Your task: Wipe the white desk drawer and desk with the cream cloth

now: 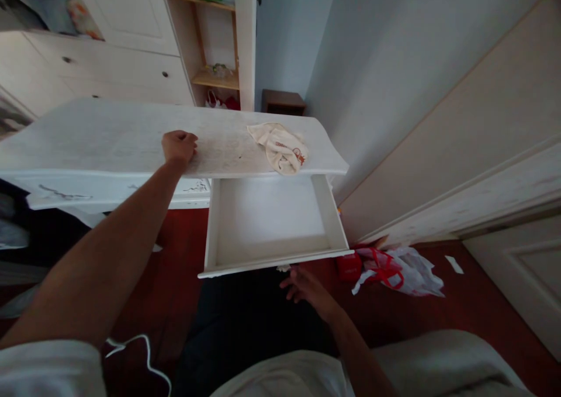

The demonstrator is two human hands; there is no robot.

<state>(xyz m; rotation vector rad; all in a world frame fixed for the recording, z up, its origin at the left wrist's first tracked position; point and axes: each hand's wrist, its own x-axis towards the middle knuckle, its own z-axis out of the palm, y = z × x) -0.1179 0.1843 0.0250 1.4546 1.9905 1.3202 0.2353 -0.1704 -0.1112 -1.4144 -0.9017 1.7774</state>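
My left hand [179,145] rests on the worn white desk top [109,134], its fingers curled in; nothing shows in them. A white drawer [272,216] stands pulled out from the desk's front, and its inside looks bare. Just below the drawer's front edge, near a pale knob [283,268], is my right hand [304,289], with its fingers loosely bent and apart and nothing visible in it. A crumpled cream cloth [283,147] with a reddish print lies on the desk above the drawer.
Plastic bags [407,271] with red handles lie on the dark red floor at the right. A white cable [149,356] hangs at the lower left. Behind the desk are a white cabinet [127,69] with open shelves and a small brown stand [284,100].
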